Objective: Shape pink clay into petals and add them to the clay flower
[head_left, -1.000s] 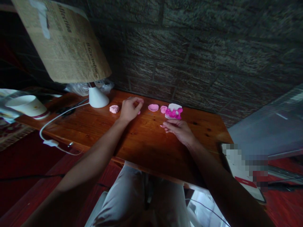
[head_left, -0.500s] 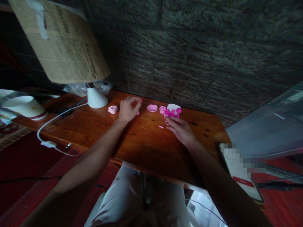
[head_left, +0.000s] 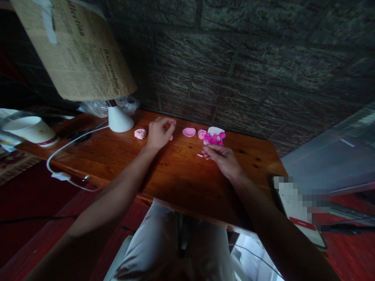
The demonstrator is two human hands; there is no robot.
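Around the middle of the wooden table, my left hand (head_left: 159, 134) rests with curled fingers, its thumb apart from the index finger. Beside its thumb shows a bit of pink clay (head_left: 171, 138), mostly hidden by the hand. My right hand (head_left: 220, 158) is closed in a pinch at a small thin pink clay piece (head_left: 200, 155). Behind the right hand, bright pink shaped clay (head_left: 216, 139) lies on a white piece (head_left: 216, 130). A pink clay ball (head_left: 202, 134) and a shallow pink clay dish (head_left: 189, 132) lie between the hands. A lumpy pale pink ball (head_left: 140, 134) is left of my left hand.
A white-based lamp (head_left: 120, 120) with a newsprint shade (head_left: 88, 54) stands at the back left, its white cord (head_left: 55, 156) hanging over the edge. A paper cup (head_left: 32, 130) is far left, a tablet-like device (head_left: 301, 218) at right. A stone-patterned wall (head_left: 234, 70) rises behind.
My right hand has moved slightly left and down, its fingertips now at the small thin pink clay piece. My left hand has hardly moved.
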